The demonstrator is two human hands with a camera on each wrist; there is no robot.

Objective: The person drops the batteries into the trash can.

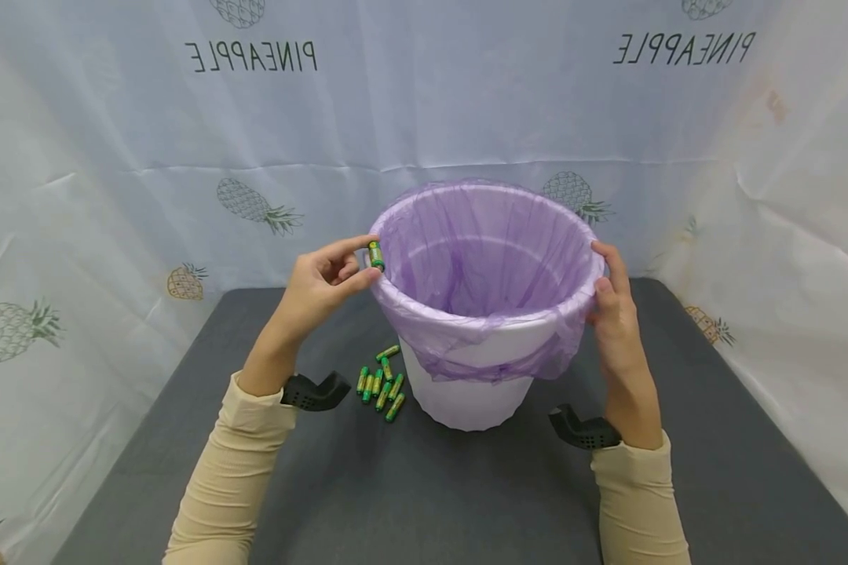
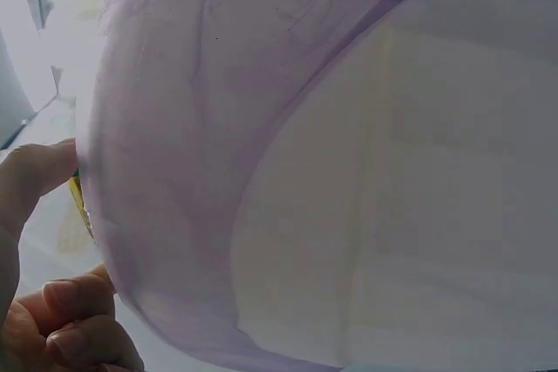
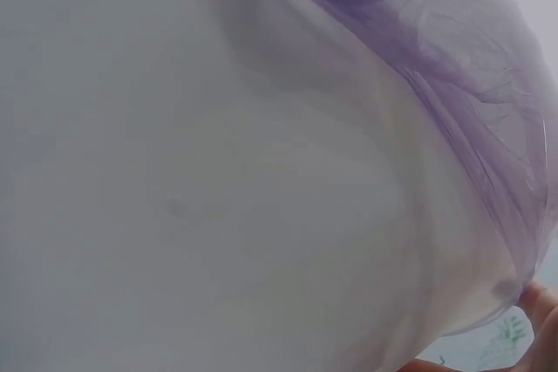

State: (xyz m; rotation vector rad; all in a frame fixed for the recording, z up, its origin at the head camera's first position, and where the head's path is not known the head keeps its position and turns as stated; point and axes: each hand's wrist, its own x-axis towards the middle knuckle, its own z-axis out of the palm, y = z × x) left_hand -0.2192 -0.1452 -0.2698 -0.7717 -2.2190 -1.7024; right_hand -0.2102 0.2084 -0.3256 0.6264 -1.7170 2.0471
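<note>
A white trash can [image 1: 466, 400] stands on the dark table, lined with a purple plastic bag [image 1: 495, 345] folded over its rim. My left hand [image 1: 318, 282] pinches a green and yellow battery [image 1: 376, 255] between thumb and index finger, right at the can's left rim. In the left wrist view only a sliver of that battery [image 2: 80, 202] shows past the can's edge. On the other side, my right hand [image 1: 616, 314] grips the can's rim, with fingers and thumb against the bag. Several more batteries [image 1: 378, 384] lie in a loose group left of the can's base.
The dark grey table top [image 1: 424, 494] extends in front of the can and to both sides. A pale curtain [image 1: 424, 102] with pineapple prints hangs behind and along the sides. Black wrist cameras [image 1: 316, 392] sit on both wrists.
</note>
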